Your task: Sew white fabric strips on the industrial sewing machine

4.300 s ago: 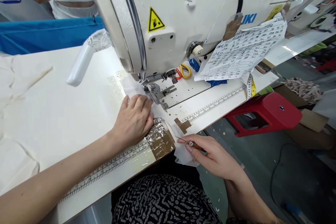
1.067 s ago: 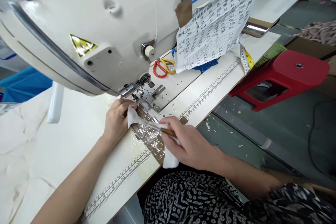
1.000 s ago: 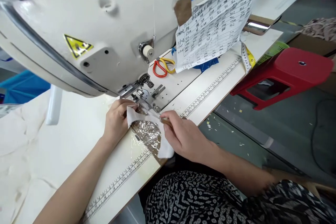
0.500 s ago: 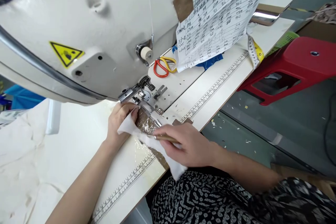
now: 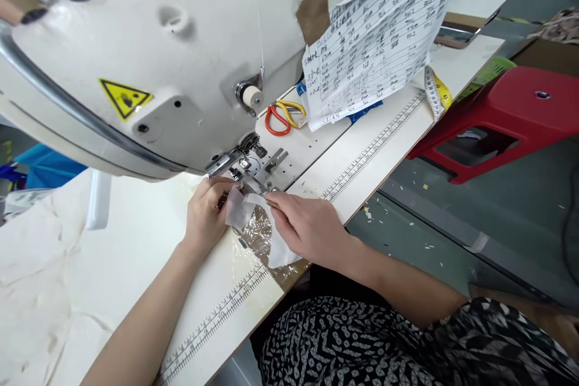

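Below the needle area of a white sewing machine (image 5: 199, 66), my left hand (image 5: 208, 208) pinches the left end of a white fabric strip (image 5: 238, 208). My right hand (image 5: 312, 226) is closed round a thin brownish tool, mostly hidden by the fingers, its tip at the strip near the metal attachment (image 5: 253, 184). The strip curves from my left fingers up to the tool and hangs down beneath my right hand. Under it lies a brown patch covered with shiny clear tape (image 5: 259, 232).
Red and yellow-handled scissors (image 5: 278, 120) lie behind the presser foot. A handwritten sheet (image 5: 375, 42) hangs from the machine. Tape measure (image 5: 436, 93) rests at the table's right edge, beside a red stool (image 5: 511, 114). Pale fabric (image 5: 31, 271) covers the far left.
My right hand has moved up and left with the tool, closer to the metal attachment. The strip's middle has risen with it. My left hand has barely moved.
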Available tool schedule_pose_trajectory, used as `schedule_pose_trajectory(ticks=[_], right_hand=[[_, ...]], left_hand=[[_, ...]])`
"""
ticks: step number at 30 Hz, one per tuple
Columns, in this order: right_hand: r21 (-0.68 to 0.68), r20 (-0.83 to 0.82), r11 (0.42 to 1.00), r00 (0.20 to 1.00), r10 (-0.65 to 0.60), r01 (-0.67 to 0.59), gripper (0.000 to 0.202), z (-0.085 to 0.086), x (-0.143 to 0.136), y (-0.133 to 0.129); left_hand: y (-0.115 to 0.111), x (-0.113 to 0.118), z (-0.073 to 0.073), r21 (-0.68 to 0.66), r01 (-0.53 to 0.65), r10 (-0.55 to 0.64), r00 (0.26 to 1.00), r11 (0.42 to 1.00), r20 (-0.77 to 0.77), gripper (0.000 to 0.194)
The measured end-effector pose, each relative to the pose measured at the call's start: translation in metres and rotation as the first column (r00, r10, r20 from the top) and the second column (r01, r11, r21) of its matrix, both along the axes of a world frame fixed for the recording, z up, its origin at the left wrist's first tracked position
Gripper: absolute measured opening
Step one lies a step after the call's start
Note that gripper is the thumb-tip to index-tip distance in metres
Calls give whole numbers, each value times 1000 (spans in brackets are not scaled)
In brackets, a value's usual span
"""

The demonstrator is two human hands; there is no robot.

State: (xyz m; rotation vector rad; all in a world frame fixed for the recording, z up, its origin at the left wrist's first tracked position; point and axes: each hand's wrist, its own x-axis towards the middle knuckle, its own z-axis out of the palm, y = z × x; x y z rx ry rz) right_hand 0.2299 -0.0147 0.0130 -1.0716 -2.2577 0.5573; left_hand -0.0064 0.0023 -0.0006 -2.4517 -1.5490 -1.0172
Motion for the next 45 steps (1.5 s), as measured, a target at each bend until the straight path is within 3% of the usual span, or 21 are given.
schedule_pose_trajectory(ticks=[7,17,21,28,34,38,42,45], right_hand=[[33,161,999,987,25,-30,34,-8,-14,8],[74,189,997,982,1,-15,30,-12,-15,7],[85,185,996,983,6,-22,28,-12,-15,6],[87,178,996,984,-10,-6,29,-12,-15,6],[81,201,997,979,-17,1,30,-12,-17,7],[59,235,998,972,-22,8,32,-10,-14,3],[-72,146,997,989,21,-11,24,-3,12,-18],[-192,1,972,990,138,-135,19,4,43,-42]], left_hand=[[0,3,-1,-10,-53,53,999,999,9,5],[1,3,2,-115,-94,95,995,989,6,10],[2,3,3,-158,-140,152,986,977,67,11],[1,4,5,-202,-117,152,974,972,166,14],[1,5,4,-26,-50,49,999,998,-7,10],[-1,3,9,-23,44,-46,989,999,-140,7],[-10,3,15,-69,128,-139,969,989,-205,14],[-19,8,16,-110,86,-114,955,990,-275,27]])
